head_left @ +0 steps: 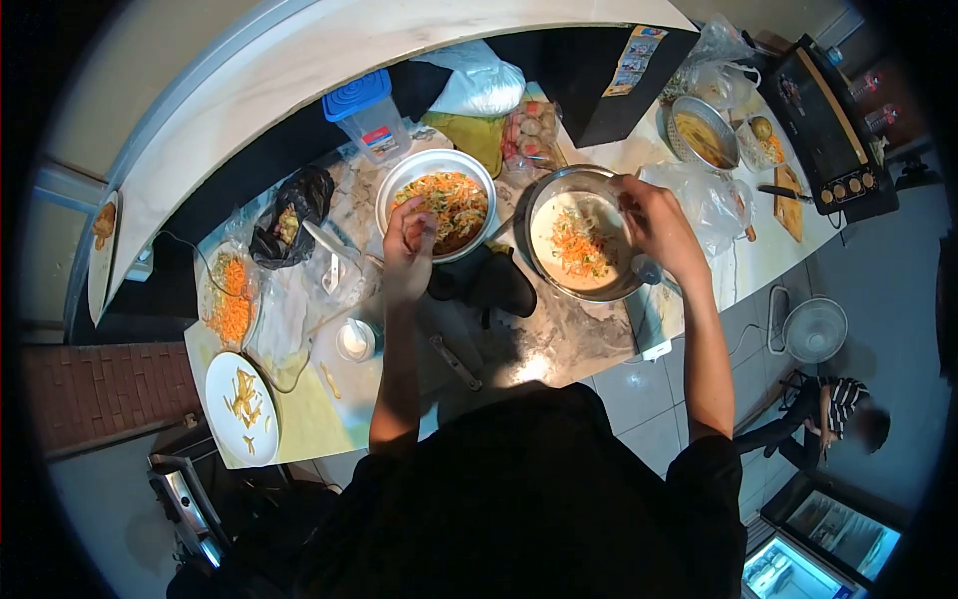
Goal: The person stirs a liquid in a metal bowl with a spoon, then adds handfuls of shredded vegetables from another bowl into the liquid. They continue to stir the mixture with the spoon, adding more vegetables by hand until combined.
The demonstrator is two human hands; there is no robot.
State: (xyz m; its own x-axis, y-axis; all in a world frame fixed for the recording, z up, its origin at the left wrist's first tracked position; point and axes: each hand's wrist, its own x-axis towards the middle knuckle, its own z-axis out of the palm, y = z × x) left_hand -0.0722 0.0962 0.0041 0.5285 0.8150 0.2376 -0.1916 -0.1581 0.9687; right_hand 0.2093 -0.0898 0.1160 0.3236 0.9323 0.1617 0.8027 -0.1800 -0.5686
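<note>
The fingers of the left hand (409, 240) curled loosely over one round white bowl (439, 156), those of the right hand (657, 222) bent at one round metal pot (571, 174)'s rim; neither grip was clear. One orange-and-green shredded heap (581, 250) lay in the pot's cream-coloured liquid (550, 216).

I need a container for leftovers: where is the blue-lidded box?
In the head view, the blue-lidded box stands left of centre, behind and left of the white bowl.
</note>
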